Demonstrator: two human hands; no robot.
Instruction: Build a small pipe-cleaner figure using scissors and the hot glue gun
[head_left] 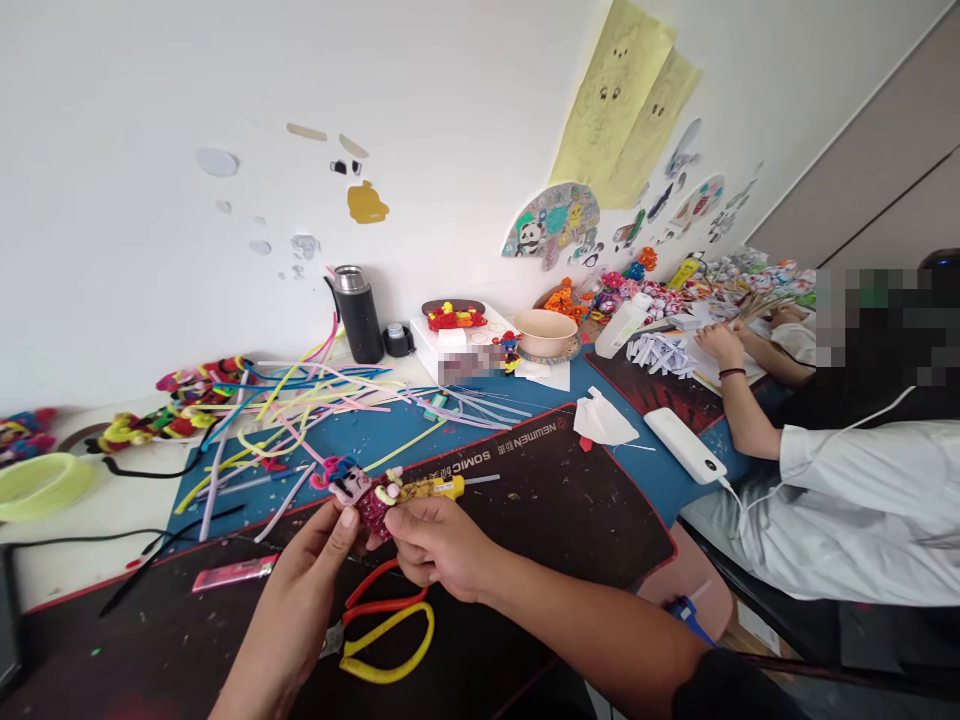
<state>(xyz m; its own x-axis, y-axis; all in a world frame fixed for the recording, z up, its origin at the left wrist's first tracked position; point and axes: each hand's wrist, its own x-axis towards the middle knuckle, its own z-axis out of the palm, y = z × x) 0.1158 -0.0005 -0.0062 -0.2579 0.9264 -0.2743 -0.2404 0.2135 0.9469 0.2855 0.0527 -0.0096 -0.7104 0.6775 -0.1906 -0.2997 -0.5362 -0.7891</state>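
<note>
My left hand point(311, 565) pinches a small pipe-cleaner figure point(360, 492) with a pink, blue and dark red body, held just above the black desk mat point(555, 500). My right hand point(439, 545) is closed round the same figure from the right side, its fingers curled. A yellow glue gun point(435, 487) with a metal tip lies on the mat right behind the figure, touching or almost touching my right hand's fingers. Under my hands lie red-handled pliers point(375, 600) and a yellow pipe-cleaner loop point(394, 650).
Several loose pipe cleaners point(300, 400) spread across the blue mat behind. A pink lighter point(234, 573), black flask point(358, 312), bowl point(545, 332), white power bank point(684, 445) and crumpled paper point(604, 420) lie around. A co-worker's hand point(720, 345) works at the right.
</note>
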